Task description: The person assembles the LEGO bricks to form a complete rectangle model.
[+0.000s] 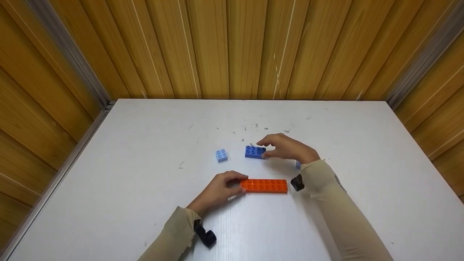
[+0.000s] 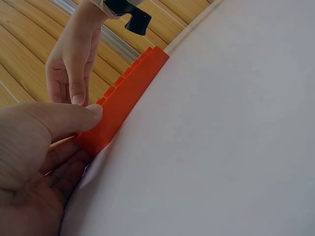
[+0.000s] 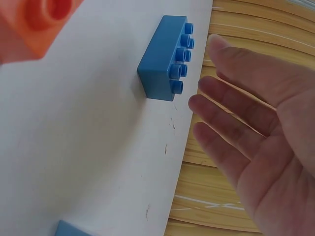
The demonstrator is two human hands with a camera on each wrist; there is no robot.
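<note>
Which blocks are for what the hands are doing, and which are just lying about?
Seem in use:
orange block, gripped by the left hand
dark blue block, beside the right hand

Just lying about, apparently:
small light blue block, untouched
partly hidden blue block, farther right

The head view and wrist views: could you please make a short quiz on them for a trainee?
1. How many studs top the square light-blue plastic brick, left of the rectangular dark-blue plastic brick?
2. What does the left grip hold? A) dark-blue brick; B) long orange plastic brick; C) light-blue brick.
3. True or false: the right grip is closed round the dark-blue brick.

Key: 1. Four. 2. B. 3. False: the right wrist view shows a gap between the right grip and that brick.
</note>
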